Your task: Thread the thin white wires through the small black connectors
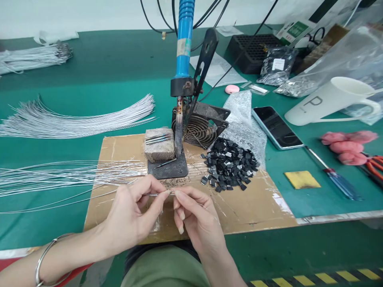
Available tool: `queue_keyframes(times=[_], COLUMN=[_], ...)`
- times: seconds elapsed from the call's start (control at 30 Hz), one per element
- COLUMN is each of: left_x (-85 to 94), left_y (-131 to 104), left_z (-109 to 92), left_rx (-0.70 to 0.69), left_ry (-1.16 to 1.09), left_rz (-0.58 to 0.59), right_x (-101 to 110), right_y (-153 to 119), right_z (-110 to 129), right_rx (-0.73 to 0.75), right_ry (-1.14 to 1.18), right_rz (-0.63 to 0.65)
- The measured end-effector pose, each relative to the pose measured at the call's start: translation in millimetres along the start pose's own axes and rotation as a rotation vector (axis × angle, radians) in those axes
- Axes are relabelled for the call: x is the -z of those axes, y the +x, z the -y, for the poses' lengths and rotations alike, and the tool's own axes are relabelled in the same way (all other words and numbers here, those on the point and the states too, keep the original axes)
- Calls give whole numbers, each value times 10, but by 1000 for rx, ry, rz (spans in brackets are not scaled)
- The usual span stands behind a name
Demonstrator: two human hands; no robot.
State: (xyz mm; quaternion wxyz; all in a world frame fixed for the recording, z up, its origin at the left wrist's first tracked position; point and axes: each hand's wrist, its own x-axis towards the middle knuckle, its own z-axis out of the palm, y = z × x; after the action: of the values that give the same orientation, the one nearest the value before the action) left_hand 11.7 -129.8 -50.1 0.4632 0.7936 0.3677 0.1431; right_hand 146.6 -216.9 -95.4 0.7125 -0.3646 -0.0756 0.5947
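My left hand (134,215) pinches a thin wire (153,194) between thumb and forefinger. Close beside it, my right hand (199,219) is closed on the same wire with its fingertips; its other fingers curl underneath. What lies right between the fingertips is too small to make out. Just beyond my hands, a blue-handled soldering iron (184,52) points straight down, its tip over a black plate (167,170). A rough grey block (160,149) carrying several thin metal rods rests there. Right of it lies a heap of small black connectors (230,163).
A cardboard sheet (257,207) covers the work area. Loose white wires (68,177) and a curved wire bundle (89,123) lie left. Behind the plate stands a small fan (200,127). Rightward are a phone (278,127), a mug (326,101), a yellow sponge (302,179) and a screwdriver (335,175).
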Motion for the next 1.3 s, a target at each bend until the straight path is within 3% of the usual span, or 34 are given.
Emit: queue_keyframes(times=[0.27,0.73,1.3], left_x=[-32,-54,-64], left_y=[17,55,2], left_z=[-26,-16,40], left_rx=[-55,63,-51], left_ry=[17,-243,-65], left_rz=[-59,-99,-135], right_x=[-35,-34,-17], right_y=[-18,-41,-51], right_z=[-14,-60,-102], right_rx=[15,72,176], right_ry=[20,25,-123], right_rz=[-19,-66,-53])
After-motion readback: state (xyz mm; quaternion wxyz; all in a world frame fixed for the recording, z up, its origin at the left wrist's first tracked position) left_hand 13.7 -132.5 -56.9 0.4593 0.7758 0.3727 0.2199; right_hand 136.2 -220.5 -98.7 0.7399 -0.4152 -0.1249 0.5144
